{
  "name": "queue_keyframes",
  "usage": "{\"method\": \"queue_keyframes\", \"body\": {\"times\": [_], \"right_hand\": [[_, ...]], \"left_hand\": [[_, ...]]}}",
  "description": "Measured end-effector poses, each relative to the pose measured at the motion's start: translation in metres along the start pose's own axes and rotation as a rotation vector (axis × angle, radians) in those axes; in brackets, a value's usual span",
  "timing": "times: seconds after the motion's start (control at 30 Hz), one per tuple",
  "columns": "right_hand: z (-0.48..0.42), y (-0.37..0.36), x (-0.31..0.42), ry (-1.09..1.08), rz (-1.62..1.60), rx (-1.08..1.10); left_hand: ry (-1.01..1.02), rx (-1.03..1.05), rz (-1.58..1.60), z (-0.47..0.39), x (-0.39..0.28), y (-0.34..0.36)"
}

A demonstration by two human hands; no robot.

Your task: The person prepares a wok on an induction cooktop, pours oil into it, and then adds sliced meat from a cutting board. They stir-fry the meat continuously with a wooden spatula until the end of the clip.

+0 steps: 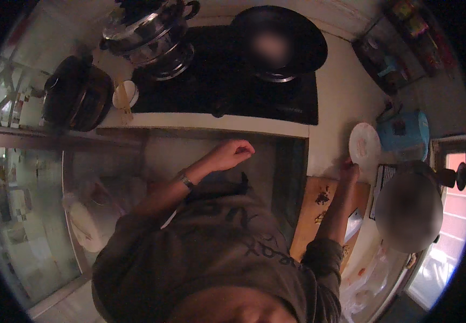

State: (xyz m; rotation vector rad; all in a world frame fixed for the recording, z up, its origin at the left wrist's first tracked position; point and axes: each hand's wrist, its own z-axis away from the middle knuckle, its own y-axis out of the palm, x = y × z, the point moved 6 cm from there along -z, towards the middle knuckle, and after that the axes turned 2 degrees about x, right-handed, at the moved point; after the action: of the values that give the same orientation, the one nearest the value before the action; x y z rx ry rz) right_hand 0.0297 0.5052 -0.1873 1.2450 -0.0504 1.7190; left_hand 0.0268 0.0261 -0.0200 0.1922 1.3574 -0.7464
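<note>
My right hand (pixel 351 168) is at the near edge of a small white plate (pixel 364 142) over the counter on the right, its fingers at the rim. Something pale shows on the plate. Just below lies a wooden cutting board (pixel 303 230) with small dark bits of food and a knife blade (pixel 353 226), partly behind my forearm. My left hand (pixel 238 152), fingers curled, hangs in front of the counter edge near my waist; it seems to hold nothing. Beyond it, a black wok (pixel 314 44) sits on the right burner of the black cooktop (pixel 225 93); its contents are blurred.
A steel steamer pot (pixel 144 36) stands on the left burner. Left of the cooktop are a dark lidded pot (pixel 79 97) and a small white bowl (pixel 130 93) with wooden chopsticks. A blue container (pixel 404 133) stands behind the plate. Clear plastic bags (pixel 368 286) lie at the lower right.
</note>
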Motion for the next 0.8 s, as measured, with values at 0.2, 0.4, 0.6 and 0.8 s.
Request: {"method": "queue_keyframes", "body": {"times": [0.2, 0.4, 0.6, 0.8], "right_hand": [[-0.022, -0.012, -0.022, 0.331, -0.580, 0.335], [0.023, 0.025, -0.009, -0.092, -0.023, 0.263], [0.139, 0.112, 0.012, -0.134, 0.268, 0.026], [0.235, 0.104, 0.048, -0.528, 0.776, -0.045]], "left_hand": [[-0.081, -0.030, 0.092, 0.003, 0.017, -0.003], [-0.011, -0.037, 0.055, 0.006, 0.025, -0.001], [-0.145, 0.086, -0.004, -0.004, 0.011, 0.004], [-0.096, 0.191, -0.051, -0.016, -0.006, 0.029]]}}
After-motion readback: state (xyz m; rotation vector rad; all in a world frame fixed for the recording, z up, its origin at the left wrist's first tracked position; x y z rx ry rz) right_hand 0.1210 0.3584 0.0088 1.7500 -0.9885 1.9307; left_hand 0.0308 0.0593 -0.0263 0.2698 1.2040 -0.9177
